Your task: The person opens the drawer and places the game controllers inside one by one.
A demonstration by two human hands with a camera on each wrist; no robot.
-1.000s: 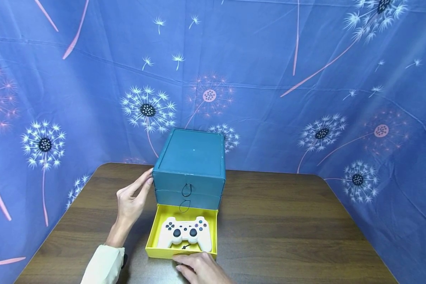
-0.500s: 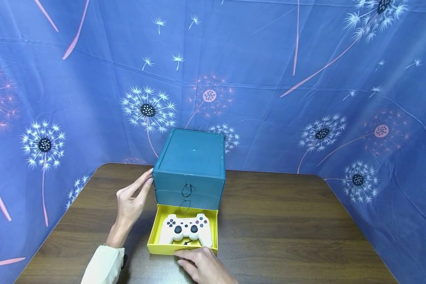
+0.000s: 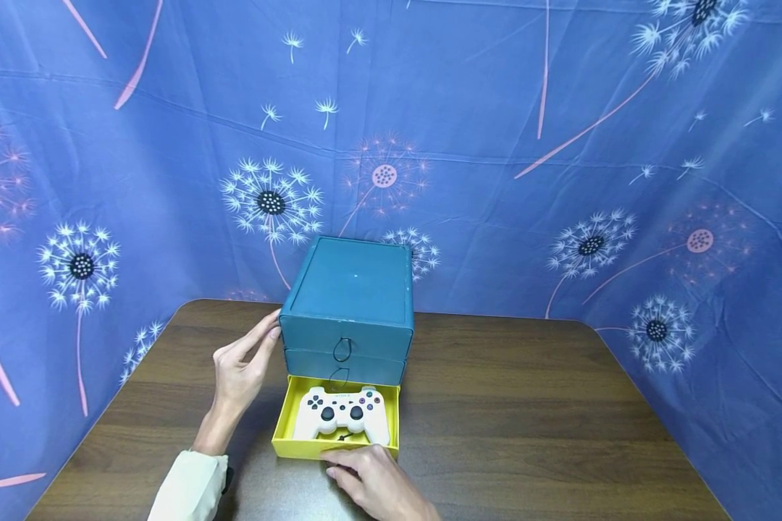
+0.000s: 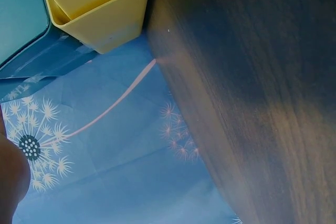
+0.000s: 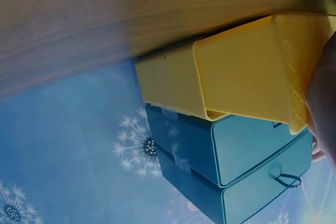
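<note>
A white game controller (image 3: 321,409) with two black thumbsticks lies in a pulled-out yellow drawer (image 3: 296,450). The drawer belongs to a yellow box at the bottom of a stack, beneath two blue-green drawer boxes (image 3: 358,282). With straight fingers my left hand (image 3: 237,373) touches the left side of the upper box. My right hand (image 3: 379,479) presses its extended index finger along the drawer's front wall, the thumb lower down. In the right wrist view the yellow drawer (image 5: 241,72) juts from its sleeve, part of the right hand (image 5: 324,100) at its front.
The stack stands on a brown wood-grain table (image 3: 528,405). Behind it hangs a blue cloth (image 3: 469,94) printed with dandelions. Thin dark loops, one of them a pull loop (image 3: 342,349), hang on the fronts of the blue-green drawers.
The yellow drawer has slid a little farther into its box, carrying the controller away from me. My right hand has moved forward with it. My left hand has stayed in place.
</note>
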